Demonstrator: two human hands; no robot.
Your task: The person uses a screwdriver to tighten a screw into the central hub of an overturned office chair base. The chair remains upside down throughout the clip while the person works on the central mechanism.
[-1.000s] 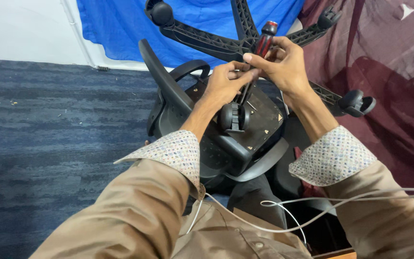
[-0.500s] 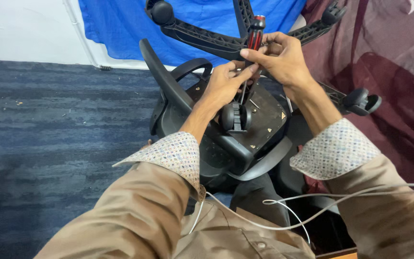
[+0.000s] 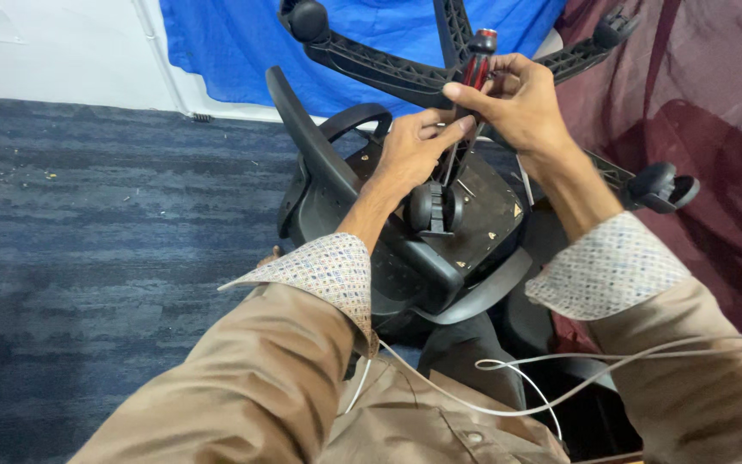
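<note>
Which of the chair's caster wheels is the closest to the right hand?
The caster on the leg at the right, just beside the right forearm, is closest to the right hand. The caster at top left and the one at top right sit farther off.

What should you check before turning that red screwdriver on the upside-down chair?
1. Right hand grips the red screwdriver handle: ok.
2. Left hand fingers steady the shaft: ok.
3. Tip seated in a screw: cannot tell, hidden behind the left hand.
4. Upturned chair resting steady on the carpet: cannot tell.
5. White cable clear of the hands: ok, it lies near the lap.
</note>
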